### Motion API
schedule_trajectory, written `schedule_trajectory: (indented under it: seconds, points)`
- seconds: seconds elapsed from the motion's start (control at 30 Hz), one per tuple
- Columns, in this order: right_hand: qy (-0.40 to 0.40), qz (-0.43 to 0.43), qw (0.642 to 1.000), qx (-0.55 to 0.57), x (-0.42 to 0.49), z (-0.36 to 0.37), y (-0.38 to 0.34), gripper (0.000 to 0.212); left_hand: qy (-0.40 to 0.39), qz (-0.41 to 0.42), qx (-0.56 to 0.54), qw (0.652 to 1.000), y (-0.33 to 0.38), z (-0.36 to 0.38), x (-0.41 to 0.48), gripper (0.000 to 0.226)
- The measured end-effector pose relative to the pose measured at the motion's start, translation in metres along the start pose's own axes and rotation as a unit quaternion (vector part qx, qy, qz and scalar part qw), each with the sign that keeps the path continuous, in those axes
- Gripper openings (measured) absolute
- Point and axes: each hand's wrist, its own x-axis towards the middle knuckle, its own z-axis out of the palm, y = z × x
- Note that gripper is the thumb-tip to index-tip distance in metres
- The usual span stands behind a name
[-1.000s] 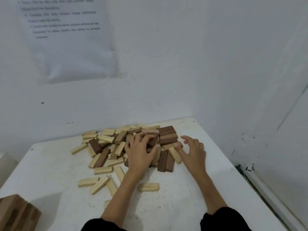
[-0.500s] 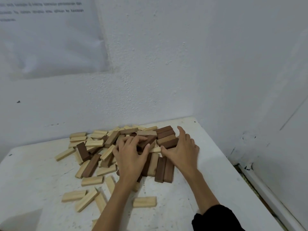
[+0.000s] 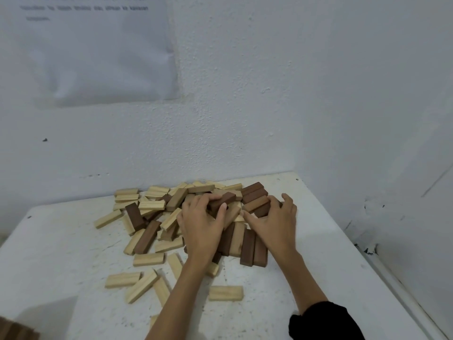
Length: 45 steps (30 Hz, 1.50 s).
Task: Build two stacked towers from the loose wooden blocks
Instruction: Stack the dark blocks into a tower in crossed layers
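Gripping a dark brown block at the top of the heap, the left hand is curling its fingers over the block's far edge while the thumb is pressing on the near face, so the grasp is closed round this one piece, which is sitting tilted among its neighbours. The right hand is working just beside it, its fingers bending round the right end of a brown stack of a few blocks lying one on another, with the thumb stretching along the near side; the hand is clasping that stack, though whether any piece is lifting clear of the rest I cannot tell. Both hands are meeting at the right part of the pile of wooden blocks, pale and dark ones mixed, which is lying scattered across the far half of the white table, close to the wall. Two dark blocks are lying side by side just under the right wrist, and a single pale block is lying apart between the forearms. A black sleeve is covering the right forearm. A printed sheet is hanging on the wall above the pile
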Motion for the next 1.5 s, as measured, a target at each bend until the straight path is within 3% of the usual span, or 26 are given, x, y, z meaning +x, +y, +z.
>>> schedule_trajectory:
  seconds: [0.07,0.27,0.53,0.63,0.93,1.1,1.23,1.5]
  points:
    - [-0.001,0.008,1.000,-0.027,0.001,0.003,-0.002,0.084,0.002,-0.002,-0.001,1.000,0.000,0.000,0.000,0.017]
    - [0.029,-0.005,0.998,-0.055,0.011,0.006,0.001,0.072,0.005,0.000,-0.009,1.000,-0.003,0.001,0.000,0.016]
    - [0.057,-0.021,0.998,0.014,0.015,0.002,0.010,0.062,-0.001,-0.003,-0.050,0.999,-0.002,-0.001,0.000,0.016]
    - [0.071,-0.033,0.996,0.041,0.014,-0.001,0.011,0.064,-0.004,0.003,-0.095,0.995,-0.001,-0.005,0.000,0.032]
    - [0.124,-0.164,0.969,0.137,-0.032,-0.017,-0.011,0.077,-0.013,0.049,-0.120,0.991,0.003,-0.038,-0.007,0.026]
    - [0.067,-0.200,0.966,0.147,-0.081,-0.018,-0.014,0.078,-0.004,0.050,-0.138,0.989,-0.014,-0.082,-0.031,0.016]
    - [0.023,-0.224,0.961,0.163,-0.117,-0.023,-0.015,0.076,-0.041,0.059,-0.125,0.990,-0.026,-0.118,-0.061,0.018]
    - [-0.133,-0.312,0.935,0.106,-0.194,-0.044,-0.005,0.073,-0.113,-0.037,-0.088,0.989,-0.047,-0.179,-0.139,0.022]
